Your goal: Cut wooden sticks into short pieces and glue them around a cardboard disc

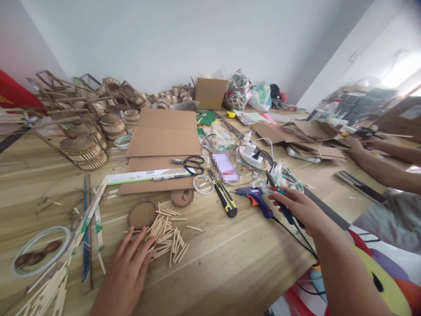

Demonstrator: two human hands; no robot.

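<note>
My left hand (130,259) lies palm down with fingers spread. Its fingertips touch the edge of a heap of short wooden sticks (164,235) and reach a round cardboard disc (142,214). My right hand (296,208) is closed around the handles of pliers (272,182), which have dark jaws and red and blue grips. Just left of them, a blue glue gun (255,196) with an orange trigger lies on the wooden table (223,263). A yellow and black utility knife (225,199) rests beside the glue gun. A smaller disc with dark marks (182,197) lies behind the sticks.
Cardboard sheets (166,131), black scissors (189,164) and a white ring (203,184) lie mid-table. Stick-walled buckets (87,151) crowd the back left. A power strip (251,153) stands behind the glue gun. Another person's arms (378,162) reach in from the right.
</note>
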